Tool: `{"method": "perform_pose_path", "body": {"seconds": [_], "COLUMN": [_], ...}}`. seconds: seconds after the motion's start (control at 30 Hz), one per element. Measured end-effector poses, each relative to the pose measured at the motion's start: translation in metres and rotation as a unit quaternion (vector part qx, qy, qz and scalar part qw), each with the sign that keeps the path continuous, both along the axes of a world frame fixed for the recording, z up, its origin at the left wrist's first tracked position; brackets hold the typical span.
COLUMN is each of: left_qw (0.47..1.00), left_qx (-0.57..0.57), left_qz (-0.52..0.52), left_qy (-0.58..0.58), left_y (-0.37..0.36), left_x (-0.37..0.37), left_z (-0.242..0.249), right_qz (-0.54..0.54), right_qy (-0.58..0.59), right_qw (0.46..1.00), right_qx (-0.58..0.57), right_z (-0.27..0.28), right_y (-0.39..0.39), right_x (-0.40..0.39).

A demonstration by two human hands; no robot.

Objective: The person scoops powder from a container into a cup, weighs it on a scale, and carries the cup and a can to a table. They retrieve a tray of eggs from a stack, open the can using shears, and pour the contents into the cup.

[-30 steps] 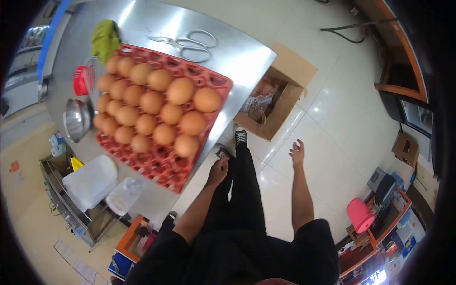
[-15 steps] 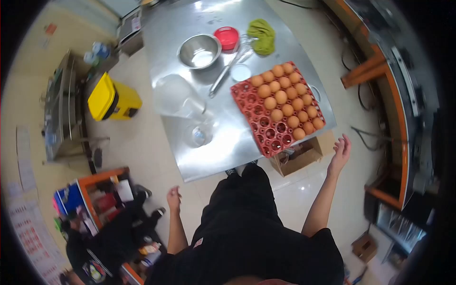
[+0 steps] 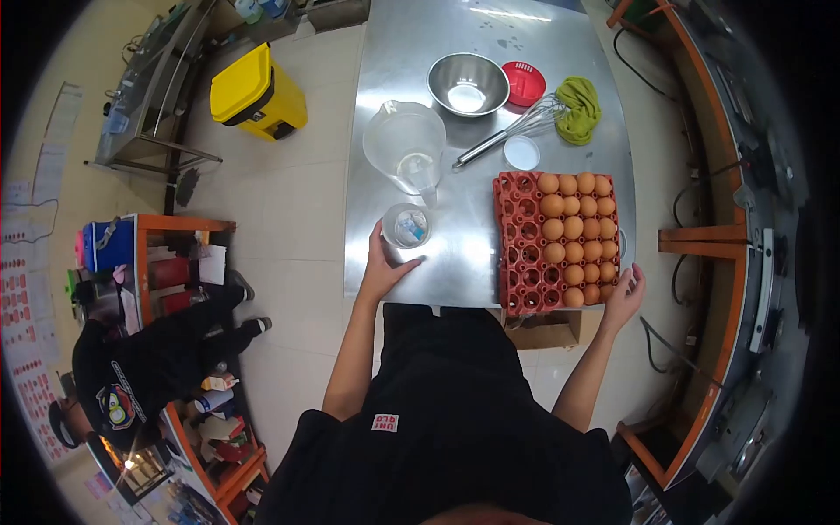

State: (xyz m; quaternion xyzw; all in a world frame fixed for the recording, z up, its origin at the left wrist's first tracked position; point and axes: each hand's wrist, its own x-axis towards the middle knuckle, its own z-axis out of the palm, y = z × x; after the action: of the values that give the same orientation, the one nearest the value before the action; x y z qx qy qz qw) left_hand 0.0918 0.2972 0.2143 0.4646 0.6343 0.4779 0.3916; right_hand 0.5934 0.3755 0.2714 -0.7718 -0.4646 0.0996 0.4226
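Observation:
My left hand (image 3: 385, 268) is at the near left of the steel table, thumb and fingers spread, fingertips right beside a small clear container (image 3: 391, 229) with a white-and-blue packet (image 3: 413, 227) showing in it. Behind that container stands a large translucent plastic pitcher (image 3: 404, 131). On the right, my right hand (image 3: 626, 299) hovers by the near right corner of a red egg tray (image 3: 528, 206), fingers loosely apart and holding nothing. Brown eggs (image 3: 573, 227) fill the tray's right part, while the left cups are bare.
Farther back on the steel table (image 3: 464, 262) are a metal bowl (image 3: 468, 85), red dish (image 3: 525, 84), whisk (image 3: 490, 145), white lid (image 3: 521, 153) and green cloth (image 3: 578, 110). A cardboard box (image 3: 547, 333) sits below the front edge. At left are a yellow bin (image 3: 261, 92) and another person (image 3: 140, 376).
My left hand has come forward from beside my body to the clear container. The view has turned and I stand closer to the table. My right hand is now nearer the egg tray.

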Motion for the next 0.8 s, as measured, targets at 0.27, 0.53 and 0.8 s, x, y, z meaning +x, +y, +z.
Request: {"method": "perform_pose_path", "body": {"seconds": [0.27,0.53,0.8], "left_qw": [0.999,0.996,0.996], "left_qx": [0.015,0.022,0.070], "left_qz": [0.019,0.088,0.050], "left_qy": [0.041,-0.013,0.016], "left_y": [0.011,0.023,-0.024], "left_x": [0.016,0.055,0.072], "left_z": [-0.003,0.022,0.063], "right_qz": [0.191,0.240,0.283], "right_qy": [-0.002,-0.068,-0.081], "right_qw": [0.978,0.967,0.952], "right_qx": [0.086,-0.057,-0.085], "right_z": [0.106,0.012,-0.056], "right_y": [0.066,0.128,0.121], "right_x": [-0.081,0.076,0.095]}}
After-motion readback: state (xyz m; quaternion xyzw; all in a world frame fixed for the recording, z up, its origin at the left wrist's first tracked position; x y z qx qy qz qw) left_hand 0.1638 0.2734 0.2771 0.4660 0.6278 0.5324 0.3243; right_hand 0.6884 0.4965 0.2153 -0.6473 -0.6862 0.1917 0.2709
